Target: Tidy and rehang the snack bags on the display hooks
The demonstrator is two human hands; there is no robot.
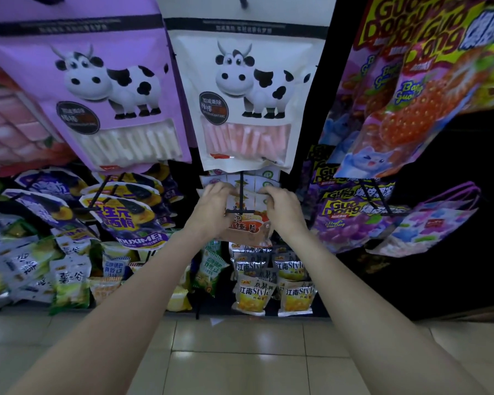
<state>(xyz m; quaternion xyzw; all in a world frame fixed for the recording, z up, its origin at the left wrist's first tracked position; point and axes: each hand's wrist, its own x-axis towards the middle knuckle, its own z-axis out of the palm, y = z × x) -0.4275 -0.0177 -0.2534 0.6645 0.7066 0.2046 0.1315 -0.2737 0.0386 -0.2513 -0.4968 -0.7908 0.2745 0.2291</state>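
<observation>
- We face a rack (pixel 305 115) of hanging snack bags above a tiled floor (pixel 240 352).
- At its top edge hang two cow bags: the purple bag (pixel 97 89) shows white sticks through its window, the white bag (pixel 248 92) pink ones.
- Right edge: bright bags (pixel 428 81) reading "Guo Dong".
- Left of centre, a yellow bag (pixel 131 220) reads "OUXIME!".
- At the bottom edge we count four bags (pixel 271 286) marked "Style".
- Below the white bag, an orange bag (pixel 251 223) sits at a black hook (pixel 241 195).
- Our left hand (pixel 214 209) and right hand (pixel 280 209) pinch the orange bag's upper corners, fingers closed on it.
</observation>
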